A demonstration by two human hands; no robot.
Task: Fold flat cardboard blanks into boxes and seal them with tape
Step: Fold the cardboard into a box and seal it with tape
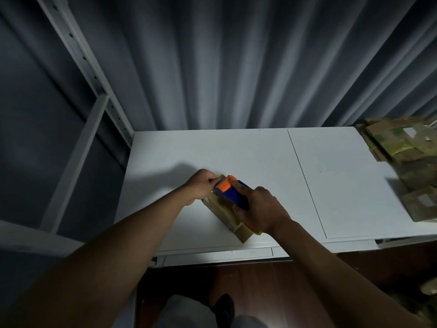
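Grey pleated curtain (236,67) fills the back, soft vertical folds; pale metal shelf upright (78,50) w/ punched holes at left. Below it the white table (343,185), smooth matte top w/ a thin seam, gives a flat firm base for pressing tape down. At its right edge a stack of cardboard pieces (406,152), brown w/ greenish patches, blurred, so whether they are flat blanks or finished boxes is unclear; prob. kept there within reach. Near the table's front centre sits the small cardboard box (223,213), tan, oblong, angled diagonally. Left hand (203,184) curls round its far end, prob. to pin it so it can't slide. Right hand (260,211) is wrapped tight around the tape dispenser (230,189), hard plastic, blue body w/ orange front, resting on the box top; looks like a sealing pass along the seam. Tape itself not discernible.
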